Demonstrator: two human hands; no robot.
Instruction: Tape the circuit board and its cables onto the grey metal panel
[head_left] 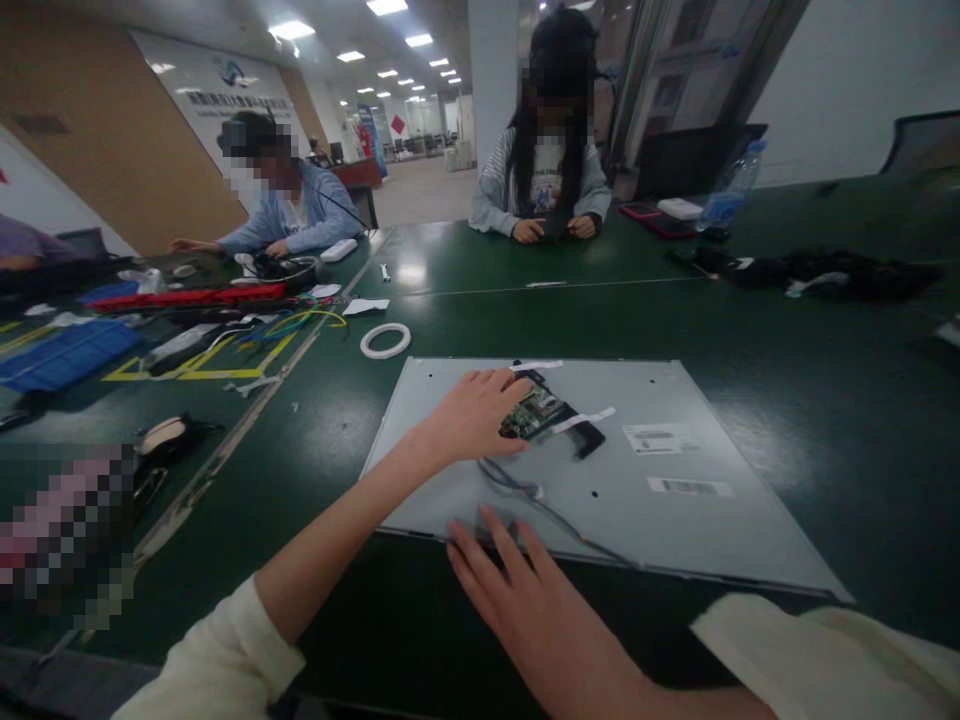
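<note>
A flat grey-white metal panel (645, 525) lies on the green table in front of me. On its upper middle sits a green circuit board (536, 412) on a black bracket (589, 438), with white tape strips (585, 420) across it. My left hand (480, 415) grips the board's left side between thumb and fingers; the fingertips are partly hidden. My right hand (525, 600) has its fingers spread over the panel's near edge and holds nothing. A dark cable (559, 518) runs from near the board to the near edge. Two white labels (690, 487) are on the panel's right.
A roll of white tape (385, 341) lies beyond the panel's left corner. A blue tray (67, 355), wires (292, 325) and tools are at the left. Two people sit across the table. A water bottle (735, 190) and a black bundle (825, 272) are at the right.
</note>
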